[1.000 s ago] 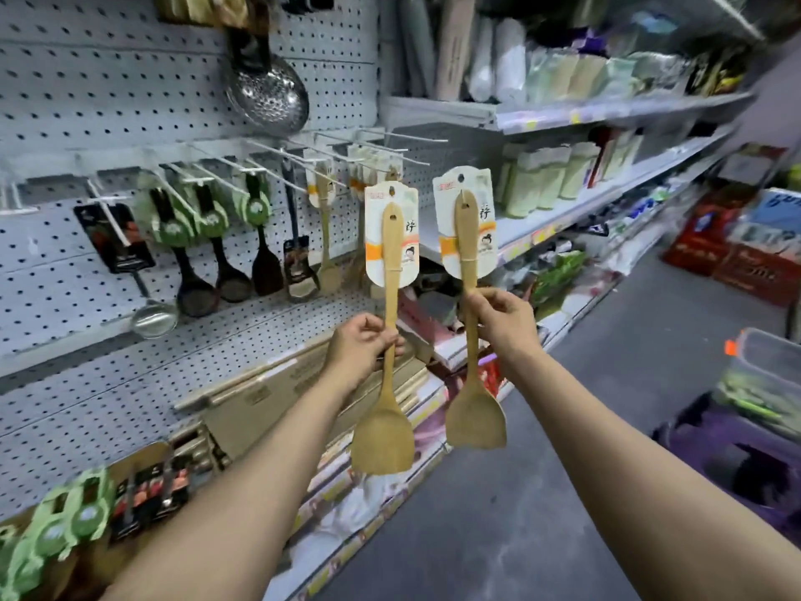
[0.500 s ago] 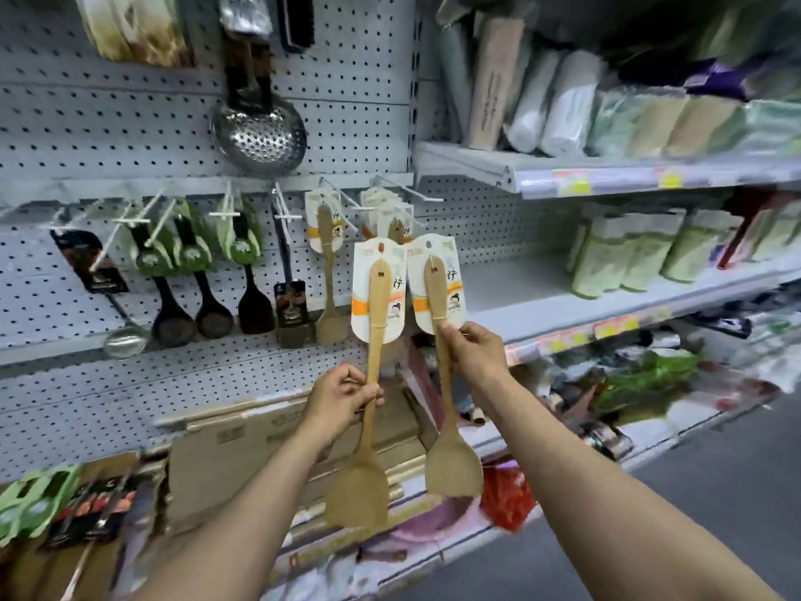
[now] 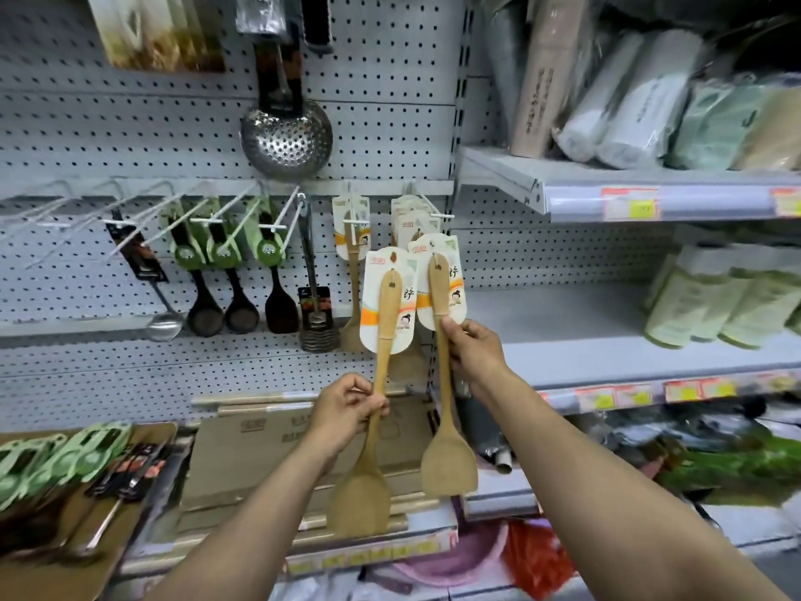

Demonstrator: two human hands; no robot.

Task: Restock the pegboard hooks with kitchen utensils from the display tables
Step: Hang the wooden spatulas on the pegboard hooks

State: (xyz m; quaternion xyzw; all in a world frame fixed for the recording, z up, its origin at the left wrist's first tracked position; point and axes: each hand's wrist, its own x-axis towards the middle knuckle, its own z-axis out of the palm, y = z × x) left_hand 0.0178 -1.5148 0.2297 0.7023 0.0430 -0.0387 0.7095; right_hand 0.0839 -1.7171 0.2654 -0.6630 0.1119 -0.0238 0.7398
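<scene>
Two bare hands each grip a wooden spatula by its handle, blades down, before a white pegboard [image 3: 390, 123]. The left hand [image 3: 346, 409] closes around one spatula [image 3: 368, 448]; the right hand [image 3: 474, 353] pinches the other spatula [image 3: 446, 427], its card near an occupied hook [image 3: 427, 208].

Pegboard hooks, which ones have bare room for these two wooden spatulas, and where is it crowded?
The long hooks at the far left of the row look bare. The hooks with the green-carded spoons are taken. Hung wooden spatulas fill those just behind the left hand and right hand.
</scene>
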